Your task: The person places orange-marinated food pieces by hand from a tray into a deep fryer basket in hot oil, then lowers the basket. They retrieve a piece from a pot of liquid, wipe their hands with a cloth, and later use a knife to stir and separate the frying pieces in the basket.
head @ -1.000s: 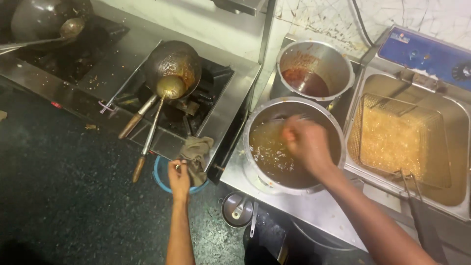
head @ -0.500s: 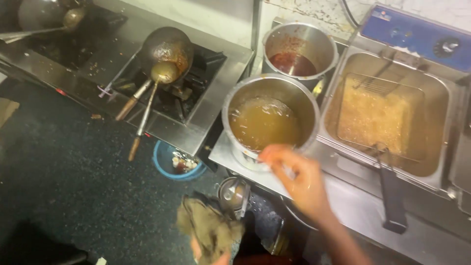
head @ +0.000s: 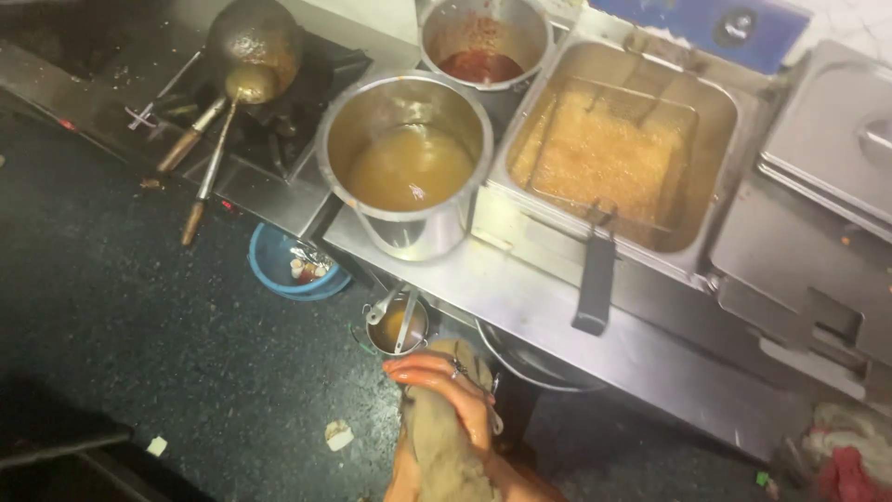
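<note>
While both hands meet low in the view, below the steel bench, they wrap a crumpled brownish cloth. On the right hand the fingers curl over the top of the cloth, a ring showing on one. Only a sliver of the left hand shows beneath it, pressed against the cloth's left side; how tightly it grips I cannot tell. Up on the bench stand a large pot of amber liquid and a fryer basket. A blue bucket sits on the dark floor.
</note>
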